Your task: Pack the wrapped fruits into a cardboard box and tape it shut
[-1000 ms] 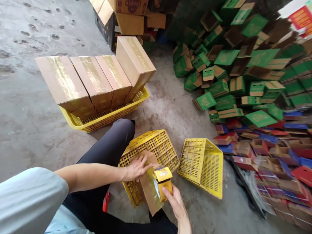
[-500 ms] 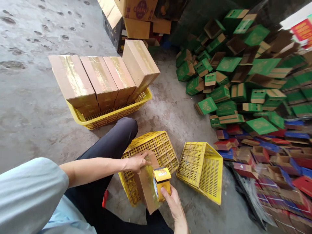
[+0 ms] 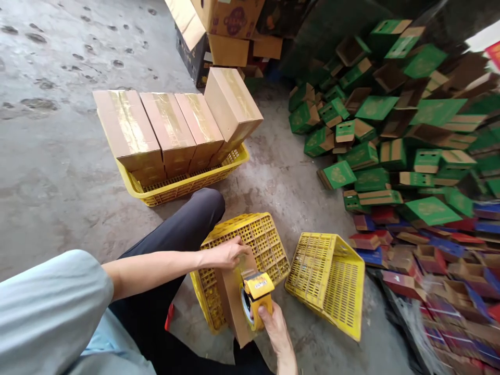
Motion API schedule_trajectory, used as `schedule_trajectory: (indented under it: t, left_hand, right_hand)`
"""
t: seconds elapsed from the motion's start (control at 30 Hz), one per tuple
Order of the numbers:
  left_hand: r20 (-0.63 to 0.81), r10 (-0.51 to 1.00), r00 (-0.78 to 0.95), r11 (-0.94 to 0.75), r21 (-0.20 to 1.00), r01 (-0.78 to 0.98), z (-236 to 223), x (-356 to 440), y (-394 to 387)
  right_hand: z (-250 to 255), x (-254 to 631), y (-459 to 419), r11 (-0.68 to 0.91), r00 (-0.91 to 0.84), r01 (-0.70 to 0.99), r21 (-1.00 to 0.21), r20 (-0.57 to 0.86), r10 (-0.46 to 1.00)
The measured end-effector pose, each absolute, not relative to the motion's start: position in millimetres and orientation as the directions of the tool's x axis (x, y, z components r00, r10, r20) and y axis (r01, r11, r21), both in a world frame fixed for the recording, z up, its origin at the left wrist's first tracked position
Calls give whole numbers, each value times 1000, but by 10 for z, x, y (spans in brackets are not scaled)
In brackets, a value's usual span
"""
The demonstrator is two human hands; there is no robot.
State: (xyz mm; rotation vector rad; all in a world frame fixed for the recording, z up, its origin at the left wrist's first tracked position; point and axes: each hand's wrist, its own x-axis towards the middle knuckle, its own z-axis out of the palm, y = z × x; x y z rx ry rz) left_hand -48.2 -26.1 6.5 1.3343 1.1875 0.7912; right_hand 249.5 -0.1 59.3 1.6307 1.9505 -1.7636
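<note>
A closed brown cardboard box [image 3: 230,307] stands on a yellow plastic crate [image 3: 269,239] in front of my legs. My right hand [image 3: 275,325] is wrapped round a yellow tape dispenser [image 3: 261,297] with a roll of tape in it, held against the box's near part. A strip of shiny tape runs along the box top. At the far end of the box, my left hand [image 3: 226,253] has its fingers curled together over the top edge, by the tape. What its fingertips pinch, if anything, is hidden.
Upper left, a yellow basket [image 3: 183,186] holds several taped boxes [image 3: 133,125]. Another yellow crate [image 3: 324,281] lies tipped at the right. Piles of green boxes [image 3: 375,177] and red and blue boxes [image 3: 433,258] cover the right side. Larger open cartons [image 3: 228,52] stand at the back.
My left hand has gone from lying fairly flat on the box to curled fingers at its far end. The tape dispenser has tilted slightly in my right hand. The view has shifted a little.
</note>
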Motion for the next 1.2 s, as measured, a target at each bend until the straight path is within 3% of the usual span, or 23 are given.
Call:
schedule_trajectory:
  t: [0.07, 0.17, 0.23, 0.33, 0.6, 0.83, 1.2]
  left_hand:
    - [-341, 893, 294, 373, 926, -59, 87, -482, -200]
    - [-582, 699, 415, 709, 639, -300, 92, -439, -158]
    - [-628, 604, 491, 796, 496, -345, 79, -395, -155]
    - [-579, 548, 604, 835, 429, -346, 50, -346, -157]
    - [-527, 655, 542, 755, 490, -435, 40, -341, -135]
    - [-416, 839, 350, 540, 712, -449, 81, -427, -96]
    - [-422, 877, 232, 479, 813, -332, -16, -459, 16]
  right_hand:
    - [592, 2510, 7, -207, -453, 688, -695, -635, 627]
    - [633, 2472, 21, -221, -462, 682, -697, -644, 609]
    - [680, 2424, 30, -228, -466, 680, -697, -650, 600]
    - [762, 2345, 34, -240, -459, 685, -687, -664, 590]
    - [893, 2183, 36, -286, -443, 692, -663, -702, 557]
    - [879, 2090, 56, -288, -421, 709, -644, -714, 559]
    - [916, 1989, 106, -236, -384, 755, -612, -704, 597]
